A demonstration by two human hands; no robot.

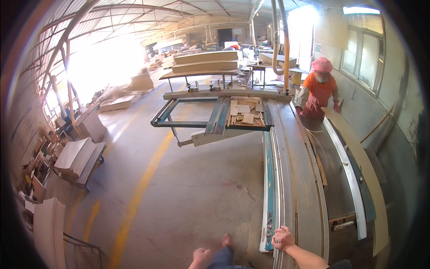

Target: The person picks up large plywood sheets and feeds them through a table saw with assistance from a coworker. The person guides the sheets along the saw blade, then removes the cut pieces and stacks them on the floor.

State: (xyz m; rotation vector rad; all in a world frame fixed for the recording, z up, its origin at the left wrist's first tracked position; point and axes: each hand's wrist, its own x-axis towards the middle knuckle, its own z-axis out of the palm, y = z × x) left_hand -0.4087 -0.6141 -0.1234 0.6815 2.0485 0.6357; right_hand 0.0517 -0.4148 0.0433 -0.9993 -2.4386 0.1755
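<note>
My right hand [282,238] grips the near edge area of the long metal sliding table [291,170] of a panel saw, which runs away from me. My left hand [201,258] is low at the bottom centre, fingers curled, beside my leg; whatever it holds, if anything, is hidden. At the far end of the sliding table, a cross frame [181,124] holds small board offcuts [244,109]. To the right, a long pale board strip [371,179] lies along the saw's side.
A co-worker in orange with a pink head covering [318,89] stands right of the saw, hands near the board. Stacked boards stand on a trolley [76,161] at left and on a table [204,62] behind. Yellow lines [148,170] mark the floor; a hose [285,54] hangs overhead.
</note>
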